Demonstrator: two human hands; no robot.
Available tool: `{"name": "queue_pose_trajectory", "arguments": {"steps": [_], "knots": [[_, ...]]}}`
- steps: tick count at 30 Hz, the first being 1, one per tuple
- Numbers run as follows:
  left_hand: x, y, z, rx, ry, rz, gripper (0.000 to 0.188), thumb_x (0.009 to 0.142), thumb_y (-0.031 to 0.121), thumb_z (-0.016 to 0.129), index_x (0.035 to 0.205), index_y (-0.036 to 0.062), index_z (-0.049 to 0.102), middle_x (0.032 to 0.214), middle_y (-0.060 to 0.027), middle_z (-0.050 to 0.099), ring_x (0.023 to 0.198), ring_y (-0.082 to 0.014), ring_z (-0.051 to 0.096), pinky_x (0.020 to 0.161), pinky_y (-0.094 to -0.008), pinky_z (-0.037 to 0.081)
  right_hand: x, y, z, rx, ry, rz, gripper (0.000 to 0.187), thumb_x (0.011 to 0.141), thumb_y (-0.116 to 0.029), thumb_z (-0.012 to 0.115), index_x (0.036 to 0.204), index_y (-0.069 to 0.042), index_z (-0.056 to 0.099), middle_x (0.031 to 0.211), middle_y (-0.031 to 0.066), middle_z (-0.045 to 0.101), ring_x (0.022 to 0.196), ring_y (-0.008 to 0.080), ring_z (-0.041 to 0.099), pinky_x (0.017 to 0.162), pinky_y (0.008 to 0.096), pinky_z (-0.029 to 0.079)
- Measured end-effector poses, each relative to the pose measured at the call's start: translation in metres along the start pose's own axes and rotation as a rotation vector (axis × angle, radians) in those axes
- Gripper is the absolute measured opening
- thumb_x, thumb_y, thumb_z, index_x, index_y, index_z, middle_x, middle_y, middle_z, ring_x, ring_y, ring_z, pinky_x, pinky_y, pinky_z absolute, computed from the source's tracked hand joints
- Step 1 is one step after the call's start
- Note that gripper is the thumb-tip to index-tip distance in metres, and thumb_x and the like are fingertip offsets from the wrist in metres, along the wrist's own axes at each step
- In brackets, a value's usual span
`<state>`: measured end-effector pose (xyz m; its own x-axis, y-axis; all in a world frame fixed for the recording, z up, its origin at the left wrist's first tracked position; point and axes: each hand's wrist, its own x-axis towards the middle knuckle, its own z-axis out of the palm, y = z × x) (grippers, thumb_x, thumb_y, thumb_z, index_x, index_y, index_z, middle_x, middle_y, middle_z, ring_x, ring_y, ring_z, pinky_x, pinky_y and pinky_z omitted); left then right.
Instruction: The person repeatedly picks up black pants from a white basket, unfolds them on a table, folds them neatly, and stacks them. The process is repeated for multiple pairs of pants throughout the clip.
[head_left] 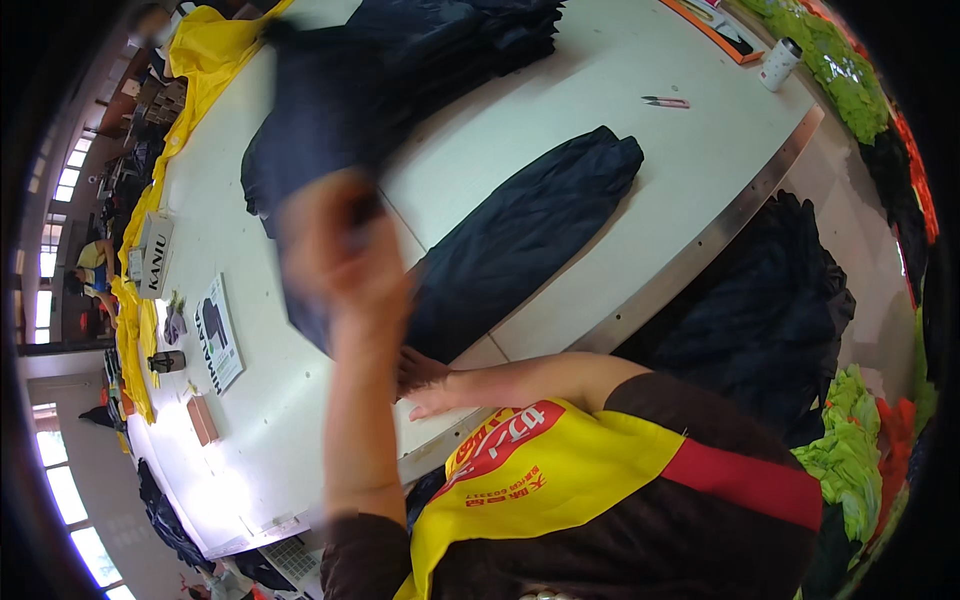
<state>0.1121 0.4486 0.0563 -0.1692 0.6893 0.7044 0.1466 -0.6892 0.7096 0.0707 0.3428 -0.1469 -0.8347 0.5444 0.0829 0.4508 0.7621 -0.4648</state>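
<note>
A dark navy garment (525, 240) lies lengthwise on the white table, its near end at my hands. My left hand (345, 245) is raised over its left part and blurred by motion. The fingers look closed on dark fabric (325, 110), which is smeared and stretches up and away from the fist. Low at the near table edge, my right hand (425, 385) is at the garment's near end. Its fingers seem closed on the cloth and are partly in shadow, while one digit sticks out over the tabletop.
More dark fabric (480, 35) is piled at the far side. Small pink-handled snips (667, 102), a white bottle (780, 65) and an orange-edged box (715, 30) lie far right. A printed card (218, 335) and brown block (202, 420) lie left. Dark cloth (755, 300) heaps beyond the metal-trimmed edge.
</note>
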Motion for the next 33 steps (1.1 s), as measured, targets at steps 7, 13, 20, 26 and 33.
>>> {"name": "queue_pose_trajectory", "arguments": {"steps": [7, 13, 20, 26, 33], "knots": [[-0.126, -0.073, 0.174, 0.371, -0.808, 0.119, 0.022, 0.067, 0.006, 0.061, 0.087, 0.0079, 0.054, 0.076, -0.0082, 0.058, 0.073, -0.0284, 0.057, 0.063, -0.0397, 0.046, -0.094, 0.009, -0.007, 0.337, -0.005, 0.096, 0.054, 0.075, -0.04, 0.064, 0.114, -0.004, 0.054, 0.118, 0.0181, 0.05, 0.113, 0.0294, 0.043, 0.095, 0.0418, 0.032], [-0.152, -0.092, 0.138, 0.277, -0.97, 0.03, 0.051, 0.075, 0.024, 0.067, 0.117, 0.0021, 0.049, 0.1, -0.0167, 0.059, 0.095, -0.033, 0.054, 0.084, -0.0401, 0.042, -0.116, 0.024, -0.021, 0.53, -0.099, 0.116, 0.04, 0.078, -0.033, 0.063, 0.106, -0.005, 0.059, 0.105, 0.0165, 0.058, 0.099, 0.027, 0.054, 0.087, 0.0388, 0.041], [-0.119, -0.074, -0.019, 0.827, -0.774, -0.029, 0.035, 0.082, 0.017, 0.058, 0.115, 0.0055, 0.056, 0.114, -0.0125, 0.058, 0.114, -0.0303, 0.049, 0.098, -0.0442, 0.033, -0.179, 0.111, -0.154, 0.606, 0.419, 0.306, 0.019, 0.077, -0.015, 0.064, 0.093, -0.006, 0.062, 0.088, 0.0135, 0.063, 0.082, 0.0256, 0.062, 0.073, 0.0333, 0.049], [-0.167, -0.105, -0.089, 1.302, -0.775, -0.292, 0.072, 0.084, 0.052, 0.047, 0.136, 0.0036, 0.032, 0.141, -0.0181, 0.03, 0.131, -0.032, 0.026, 0.107, -0.0449, 0.019, -0.218, 0.263, -0.171, -0.615, 0.449, 0.849, 0.063, 0.082, -0.054, 0.049, 0.129, -0.012, 0.044, 0.136, 0.0081, 0.039, 0.125, 0.0328, 0.034, 0.097, 0.0565, 0.028], [-0.174, -0.098, -0.126, 1.211, -0.197, -0.512, 0.071, 0.08, 0.039, 0.062, 0.132, -0.0029, 0.035, 0.128, -0.0211, 0.043, 0.118, -0.0326, 0.041, 0.097, -0.0396, 0.033, -0.21, 0.261, -0.19, -0.654, 0.505, 0.781, 0.061, 0.084, -0.05, 0.05, 0.13, -0.01, 0.042, 0.138, 0.0123, 0.037, 0.128, 0.0332, 0.029, 0.101, 0.0558, 0.021]]}}
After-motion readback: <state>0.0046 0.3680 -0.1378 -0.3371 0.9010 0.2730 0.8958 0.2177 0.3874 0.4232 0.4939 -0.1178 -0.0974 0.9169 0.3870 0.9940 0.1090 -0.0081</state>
